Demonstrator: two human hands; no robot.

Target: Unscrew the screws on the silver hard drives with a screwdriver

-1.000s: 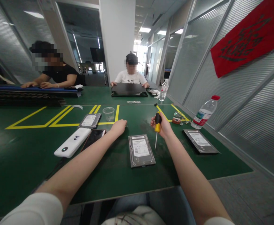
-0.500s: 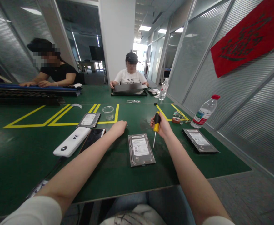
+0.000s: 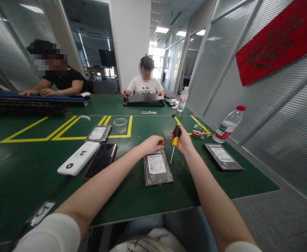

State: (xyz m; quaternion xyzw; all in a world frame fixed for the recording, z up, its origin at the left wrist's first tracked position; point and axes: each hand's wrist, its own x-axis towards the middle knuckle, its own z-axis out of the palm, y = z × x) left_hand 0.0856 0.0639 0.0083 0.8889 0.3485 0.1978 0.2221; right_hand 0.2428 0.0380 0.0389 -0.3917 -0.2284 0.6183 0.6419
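Observation:
My right hand (image 3: 183,141) is wrapped round the black-and-yellow handle of a screwdriver (image 3: 176,135). Its metal shaft points down, the tip just right of a hard drive (image 3: 157,168). That drive lies label up on the green table in front of me. Over its far edge is my left hand (image 3: 154,143), fingers curled together; whatever they may hold is too small or hidden to make out. A few tiny bits, perhaps screws (image 3: 140,137), lie on the table to the left of that hand.
A second hard drive (image 3: 223,157) lies at right by a water bottle (image 3: 229,124), another drive (image 3: 98,133) at left beside a clear plastic cup (image 3: 120,126). A white power bank (image 3: 78,158) and a phone (image 3: 100,161) lie left of my forearm. Two people sit across the table.
My left hand has moved right, from beside the drive to over its far edge, uncovering the tiny bits on the table. The right hand with the screwdriver has barely shifted.

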